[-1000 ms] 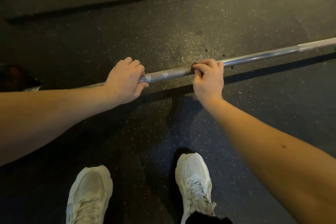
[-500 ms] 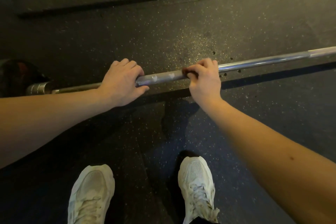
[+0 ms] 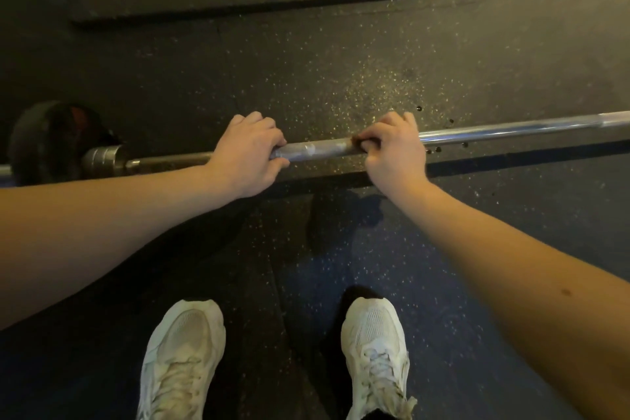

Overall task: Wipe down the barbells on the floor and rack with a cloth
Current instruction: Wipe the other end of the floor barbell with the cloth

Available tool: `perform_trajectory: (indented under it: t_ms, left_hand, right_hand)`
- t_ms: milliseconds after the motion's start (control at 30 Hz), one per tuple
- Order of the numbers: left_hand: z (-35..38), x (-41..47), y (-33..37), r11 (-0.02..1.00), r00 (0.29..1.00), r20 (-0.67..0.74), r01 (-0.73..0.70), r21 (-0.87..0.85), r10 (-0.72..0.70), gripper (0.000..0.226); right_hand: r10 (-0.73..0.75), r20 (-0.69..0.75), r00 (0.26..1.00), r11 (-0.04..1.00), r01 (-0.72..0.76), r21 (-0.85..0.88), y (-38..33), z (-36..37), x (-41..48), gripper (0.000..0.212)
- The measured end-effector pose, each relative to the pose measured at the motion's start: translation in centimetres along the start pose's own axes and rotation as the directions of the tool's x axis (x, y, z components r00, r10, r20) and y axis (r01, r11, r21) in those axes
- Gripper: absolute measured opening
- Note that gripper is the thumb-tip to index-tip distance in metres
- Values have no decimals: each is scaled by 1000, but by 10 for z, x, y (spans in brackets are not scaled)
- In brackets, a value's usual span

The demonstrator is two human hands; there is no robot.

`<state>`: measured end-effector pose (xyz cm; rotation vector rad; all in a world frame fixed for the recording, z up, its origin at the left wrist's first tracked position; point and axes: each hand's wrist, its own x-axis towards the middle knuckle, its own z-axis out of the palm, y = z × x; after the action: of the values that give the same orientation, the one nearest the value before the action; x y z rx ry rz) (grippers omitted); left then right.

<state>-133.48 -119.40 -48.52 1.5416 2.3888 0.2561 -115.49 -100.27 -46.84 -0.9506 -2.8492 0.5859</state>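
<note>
Head view, barbell [image 3: 320, 149] lying left to right, left hand [image 3: 247, 157] and right hand [image 3: 395, 153] gripping it

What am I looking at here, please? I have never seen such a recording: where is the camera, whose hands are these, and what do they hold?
There is no machine here. A person wears one camera on the head, looking forward and down, so you see their own arms and feet. The left hand and the right hand both curl over a barbell, a long metal bar running left to right above the black speckled floor. At its left end sits a dark weight plate. A small dark scrap shows at the right hand's fingertips; it may be the wiping cloth, but I cannot tell. Below stand two white shoes.
</note>
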Motion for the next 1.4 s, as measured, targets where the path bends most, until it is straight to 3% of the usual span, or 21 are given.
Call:
perform_trajectory:
  t_ms: [167,300,400,500,600,733,833,1033,1133,1233,1400]
  left_hand:
    - [0,-1,3,1000,1000,-4,20,-12,-20,37]
    - [5,-1,1,999,1000,0,28,-44,-28,35]
    - [5,1,1,998,999,4,36,-50,-36,34]
    - [4,1,1,998,999,-2,39,-56,-40,33]
    - [3,0,-1,999,1000,2,9,-52,-9,36]
    - [0,-4,-8,1000,1000,27,6,-28,-5,45]
    - [2,-9,-14,994,997,-18,69,-84,-71,39]
    - [5,-9,-9,988,994,-38,95,-119,-100,32]
    - [5,-11,-11,989,994,-26,100,-106,-104,34]
    - [4,-11,-8,991,994,-38,101,-91,-105,33]
    - [2,-9,-6,989,993,-27,113,-97,-116,31]
  right_hand:
    - [-227,106,968,972,232,-38,-35,12,0,17]
    - [-124,72,990,988,130,-81,5,-7,3,18]
    - [-85,2,996,994,85,-70,-12,5,-2,16]
    - [-187,40,982,981,189,-50,-37,19,-6,13]
    - [-223,92,970,970,231,-82,-16,8,1,15]
    - [-107,28,994,991,109,-82,4,0,-3,17]
    - [-38,-22,999,998,37,-43,-13,13,-4,17]
    - [-216,79,973,976,217,-9,-39,17,-3,18]
    - [-106,123,987,992,114,-62,-6,-5,3,21]
    - [39,63,997,997,-35,-73,4,-7,6,22]
    - [-108,72,992,994,107,21,-47,22,-4,16]
